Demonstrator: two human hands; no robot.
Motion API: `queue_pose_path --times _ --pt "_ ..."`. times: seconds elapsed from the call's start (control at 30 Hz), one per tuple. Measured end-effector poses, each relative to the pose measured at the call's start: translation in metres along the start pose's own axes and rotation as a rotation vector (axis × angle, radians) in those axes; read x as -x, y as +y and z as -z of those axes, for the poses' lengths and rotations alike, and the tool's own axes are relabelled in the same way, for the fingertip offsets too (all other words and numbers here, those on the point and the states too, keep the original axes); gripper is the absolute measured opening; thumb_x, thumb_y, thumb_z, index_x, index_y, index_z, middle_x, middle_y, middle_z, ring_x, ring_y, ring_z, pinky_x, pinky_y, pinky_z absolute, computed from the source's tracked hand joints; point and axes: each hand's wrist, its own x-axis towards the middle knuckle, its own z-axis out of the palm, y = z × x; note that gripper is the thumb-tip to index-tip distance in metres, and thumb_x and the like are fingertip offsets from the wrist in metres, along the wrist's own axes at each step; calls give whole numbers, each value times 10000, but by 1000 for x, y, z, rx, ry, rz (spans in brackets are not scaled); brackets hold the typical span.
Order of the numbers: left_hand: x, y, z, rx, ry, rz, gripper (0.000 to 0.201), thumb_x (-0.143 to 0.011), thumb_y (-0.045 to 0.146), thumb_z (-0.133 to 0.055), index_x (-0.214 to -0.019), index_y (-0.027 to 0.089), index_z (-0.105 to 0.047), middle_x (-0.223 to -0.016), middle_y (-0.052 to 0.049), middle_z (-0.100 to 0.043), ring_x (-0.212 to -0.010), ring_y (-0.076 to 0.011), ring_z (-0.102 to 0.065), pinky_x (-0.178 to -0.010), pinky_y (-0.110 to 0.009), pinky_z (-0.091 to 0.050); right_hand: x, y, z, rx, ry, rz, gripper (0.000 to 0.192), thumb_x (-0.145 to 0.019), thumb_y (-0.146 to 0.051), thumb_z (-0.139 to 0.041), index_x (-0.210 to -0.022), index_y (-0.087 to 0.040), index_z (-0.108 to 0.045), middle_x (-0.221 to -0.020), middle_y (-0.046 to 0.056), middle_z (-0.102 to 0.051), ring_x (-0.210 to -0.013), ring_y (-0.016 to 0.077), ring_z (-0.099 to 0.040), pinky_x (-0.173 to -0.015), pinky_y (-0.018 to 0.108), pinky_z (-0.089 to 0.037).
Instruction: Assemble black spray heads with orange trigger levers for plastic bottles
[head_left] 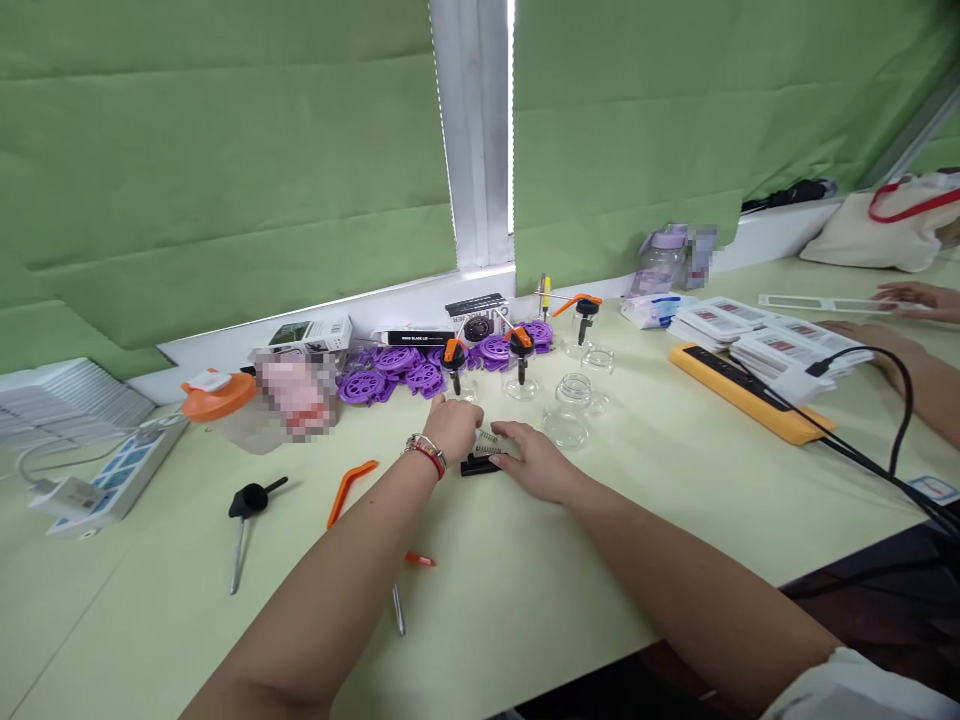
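My left hand (pixel 452 428), with a bracelet and a red band at the wrist, has its fingers closed; what they pinch is hidden. Beside it, my right hand (pixel 541 462) rests low over the table, thumb and fingers apart, its thumb by a small black part (pixel 480 467). Between the hands, small coil springs (pixel 489 443) show just above that part. Behind them stand clear glass jars (pixel 520 386), some topped by black grinder mechanisms with orange crank handles (pixel 519 340). An orange handle (pixel 349 490) lies left of my forearm, partly near another orange piece (pixel 421 559).
A black part with a metal shaft (pixel 249 500) lies left. Purple wheel-like pieces (pixel 365 386) and boxes (pixel 478 320) line the back. An orange-lidded container (pixel 217 395) and white power strip (pixel 124 475) stand left. An orange power strip (pixel 750 395), cards (pixel 780 345) and another person's hands (pixel 919 298) are right.
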Motion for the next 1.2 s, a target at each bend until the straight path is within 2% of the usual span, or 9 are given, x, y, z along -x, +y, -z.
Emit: queue_pose_path --times 0.17,0.33,0.5,0.67,0.8,0.93,1.03,1.13,1.2 --pt "-9 -1 -9 43 -68 -22 207 -631 62 -531 -727 180 -671 -712 -49 -680 -699 -197 -602 -817 -381 -309 1 -5 4 38 -32 17 342 -813 -261 -545 -1145 -186 -576 -1115 93 -605 -1074 245 -520 -914 376 -418" --pt "-9 -4 -14 91 -93 -14 213 -647 90 -516 -739 180 -686 -716 -50 -685 -700 -202 -595 -845 -399 -301 2 -8 6 86 -57 53 310 -804 -240 -554 -1102 -170 -605 -1094 98 -624 -1076 250 -516 -917 373 -408" --pt "1 -12 -2 145 -89 -5 244 -727 132 -456 -765 196 -688 -732 -41 -692 -689 -186 -574 -874 -402 -293 2 -10 8 98 -74 37 338 -811 -250 -548 -1128 -145 -600 -1120 107 -621 -1099 250 -505 -938 368 -397" --pt "46 -34 35 199 -15 84 251 -786 191 -416 -777 192 -667 -795 -48 -690 -729 -199 -569 -856 -388 -318 3 -9 8 90 -92 10 378 -820 -282 -537 -1167 -141 -583 -1177 120 -595 -1138 248 -490 -972 373 -382" --pt "106 -46 53 252 -1 259 250 -816 291 -412 -835 194 -641 -852 -74 -665 -772 -221 -579 -672 -307 -376 5 -8 8 65 -91 -22 388 -817 -314 -540 -1169 -155 -578 -1196 115 -581 -1151 242 -487 -985 377 -377" --pt "154 -34 38 197 -44 448 322 -846 434 -377 -838 191 -587 -780 -85 -634 -680 -226 -574 -561 -292 -341 7 -10 7 43 -35 -50 395 -811 -325 -543 -1171 -163 -569 -1230 108 -561 -1178 242 -469 -1001 385 -364" --pt "167 -17 17 184 -115 540 335 -829 485 -395 -861 188 -545 -739 -82 -619 -597 -224 -556 -497 -283 -292 11 -16 3 4 34 -48 365 -811 -335 -540 -1143 -189 -580 -1244 95 -550 -1181 238 -468 -971 378 -387" --pt "170 -10 3 201 -74 515 237 -804 392 -459 -888 184 -534 -808 -97 -624 -676 -240 -577 -511 -285 -299 17 -29 -3 -73 42 -22 316 -814 -336 -535 -1096 -209 -601 -1203 81 -574 -1119 225 -512 -924 362 -414" --pt "171 -12 -2 231 -25 484 212 -766 292 -498 -948 188 -536 -848 -95 -630 -734 -248 -583 -537 -290 -321 23 -43 -9 -145 -48 2 272 -834 -331 -507 -1052 -211 -618 -1111 71 -616 -1017 206 -560 -865 342 -436"
